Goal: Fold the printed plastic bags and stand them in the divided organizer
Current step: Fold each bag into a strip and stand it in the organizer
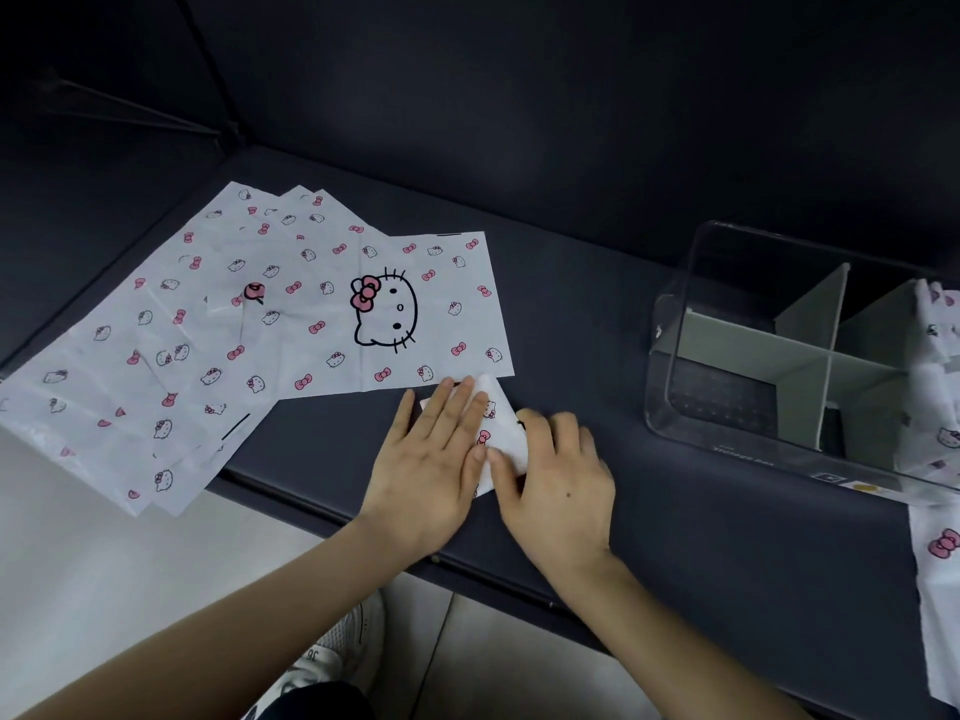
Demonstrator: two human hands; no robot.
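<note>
Hands first: your left hand (434, 459) lies flat, fingers spread, pinning the folded bag (500, 428) to the dark tabletop (675, 537), while your right hand (558, 475) presses its other edge, thumb along the fold. Neither grip is closed around anything; both are open palms bearing down, probably to set a crease that slick film would otherwise spring out of. That bag is now a small, thick white wedge with pink bows, sitting just below the nearest corner of the flat bag stack (249, 335). Those unfolded sheets are thin, faintly wrinkled plastic printed with cat faces, fanned loosely at the left and partly overhanging the edge. The clear, rigid organizer (685, 366) with grey cross dividers (810, 356) waits well apart on the right; its near compartments look empty, and printed bags (935, 324) show at its far side.
</note>
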